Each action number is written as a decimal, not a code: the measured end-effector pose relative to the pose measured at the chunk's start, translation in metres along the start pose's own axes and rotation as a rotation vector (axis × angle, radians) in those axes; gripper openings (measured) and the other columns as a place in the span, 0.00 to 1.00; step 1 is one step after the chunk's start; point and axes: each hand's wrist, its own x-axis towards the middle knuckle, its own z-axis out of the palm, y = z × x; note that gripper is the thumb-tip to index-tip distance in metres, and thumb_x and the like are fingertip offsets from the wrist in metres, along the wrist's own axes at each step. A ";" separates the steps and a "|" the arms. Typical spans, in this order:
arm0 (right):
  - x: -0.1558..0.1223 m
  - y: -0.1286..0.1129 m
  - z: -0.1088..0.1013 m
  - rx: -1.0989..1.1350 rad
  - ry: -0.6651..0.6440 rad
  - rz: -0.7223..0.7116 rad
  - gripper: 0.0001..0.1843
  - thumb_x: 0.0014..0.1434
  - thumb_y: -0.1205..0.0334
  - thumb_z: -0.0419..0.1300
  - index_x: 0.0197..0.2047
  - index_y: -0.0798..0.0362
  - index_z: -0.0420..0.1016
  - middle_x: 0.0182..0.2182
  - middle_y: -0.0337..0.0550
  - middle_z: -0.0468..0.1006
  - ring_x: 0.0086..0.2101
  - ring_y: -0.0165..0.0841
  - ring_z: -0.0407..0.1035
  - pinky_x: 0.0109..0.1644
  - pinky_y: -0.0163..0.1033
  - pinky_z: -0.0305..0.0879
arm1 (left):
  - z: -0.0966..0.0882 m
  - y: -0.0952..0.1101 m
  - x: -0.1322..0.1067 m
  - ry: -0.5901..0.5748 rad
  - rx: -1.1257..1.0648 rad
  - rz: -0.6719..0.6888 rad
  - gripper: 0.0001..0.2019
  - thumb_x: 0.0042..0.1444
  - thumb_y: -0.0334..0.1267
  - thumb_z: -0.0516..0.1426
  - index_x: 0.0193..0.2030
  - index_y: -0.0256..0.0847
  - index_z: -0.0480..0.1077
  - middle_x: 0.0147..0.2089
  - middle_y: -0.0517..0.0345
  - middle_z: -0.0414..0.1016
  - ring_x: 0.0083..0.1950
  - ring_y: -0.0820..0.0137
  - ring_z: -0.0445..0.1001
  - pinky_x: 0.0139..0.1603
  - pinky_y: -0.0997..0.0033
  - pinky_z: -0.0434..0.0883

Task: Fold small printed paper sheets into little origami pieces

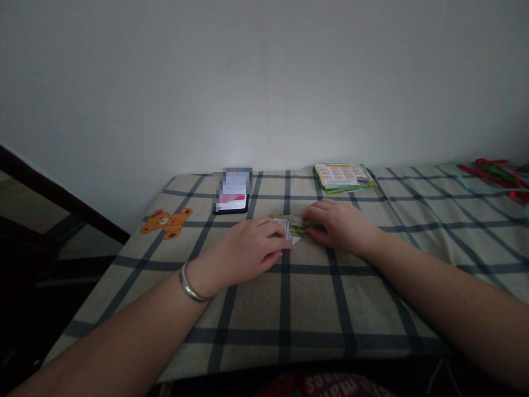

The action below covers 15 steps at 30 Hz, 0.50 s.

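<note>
A small printed paper sheet (296,230), green and white and partly folded, lies on the checked tablecloth between my hands. My left hand (256,245), with a silver bangle at its wrist, presses the sheet's left side with its fingertips. On the other side, my right hand (334,223) pinches the sheet's right end between thumb and fingers. Both hands cover part of the paper, so its full shape is hidden. Beyond my right hand sits a stack of similar printed sheets (343,176) near the wall.
A lit phone (232,193) stands at the back left, its screen partly blurred. Left of it is a teddy bear picture (166,223) on the tablecloth (256,314). Red and green strips (496,173) are heaped at the far right. A white wall (264,82) bounds the table's back.
</note>
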 end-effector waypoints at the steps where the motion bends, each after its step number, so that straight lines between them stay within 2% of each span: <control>1: 0.000 0.000 0.000 0.016 0.003 -0.004 0.11 0.60 0.62 0.57 0.45 0.54 0.73 0.40 0.46 0.78 0.41 0.38 0.70 0.43 0.40 0.63 | 0.000 0.000 0.000 0.001 0.007 0.002 0.11 0.61 0.34 0.54 0.49 0.45 0.73 0.52 0.54 0.71 0.54 0.62 0.68 0.55 0.56 0.69; 7: 0.001 -0.001 0.003 0.098 0.036 0.002 0.10 0.58 0.63 0.59 0.44 0.55 0.74 0.39 0.47 0.78 0.40 0.38 0.70 0.44 0.41 0.64 | 0.000 -0.001 0.001 0.050 0.066 0.001 0.09 0.61 0.35 0.55 0.47 0.41 0.73 0.51 0.53 0.73 0.52 0.61 0.70 0.54 0.56 0.70; 11: 0.002 -0.001 0.004 0.140 0.039 -0.025 0.09 0.60 0.62 0.58 0.42 0.55 0.75 0.37 0.46 0.78 0.39 0.37 0.70 0.43 0.40 0.64 | 0.002 -0.004 0.002 0.066 0.096 -0.013 0.10 0.64 0.33 0.52 0.47 0.41 0.73 0.47 0.54 0.75 0.50 0.64 0.71 0.52 0.58 0.71; 15: 0.002 -0.003 0.002 0.155 0.029 -0.052 0.08 0.60 0.63 0.57 0.39 0.54 0.77 0.34 0.45 0.78 0.37 0.36 0.70 0.41 0.40 0.64 | 0.001 -0.004 0.001 0.098 0.126 -0.021 0.09 0.63 0.35 0.54 0.46 0.43 0.74 0.46 0.55 0.76 0.50 0.64 0.71 0.51 0.59 0.72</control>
